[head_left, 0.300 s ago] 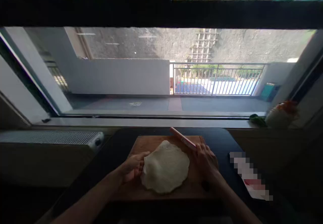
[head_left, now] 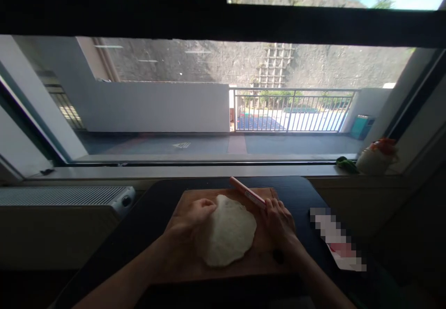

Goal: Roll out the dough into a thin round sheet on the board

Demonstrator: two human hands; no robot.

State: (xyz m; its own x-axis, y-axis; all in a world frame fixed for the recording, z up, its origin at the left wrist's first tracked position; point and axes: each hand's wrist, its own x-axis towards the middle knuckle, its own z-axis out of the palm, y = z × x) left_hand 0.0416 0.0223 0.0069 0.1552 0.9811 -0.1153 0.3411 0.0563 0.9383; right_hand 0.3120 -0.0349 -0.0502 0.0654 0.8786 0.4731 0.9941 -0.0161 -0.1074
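Observation:
A flat, roughly round sheet of dough (head_left: 232,234) lies on a wooden cutting board (head_left: 195,195). My left hand (head_left: 197,216) is at the upper left edge of the dough, fingers curled and pinched on it. Part of the dough's left side is behind that hand and in shadow. My right hand (head_left: 279,218) rests at the board's right side, wrapped round the near end of a slim rolling pin (head_left: 247,191). The pin slants away to the upper left, past the dough's far edge, without covering the dough.
The board sits on a dark table (head_left: 156,207). To the right lies a blurred-out flat packet (head_left: 337,241). A radiator (head_left: 66,197) stands at left. On the windowsill (head_left: 244,171) are a pale pot (head_left: 376,159) and something green (head_left: 347,164).
My left hand has moved up and inward along the dough's left edge, its fingers more curled. My right hand still grips the rolling pin. The whole view has shifted slightly.

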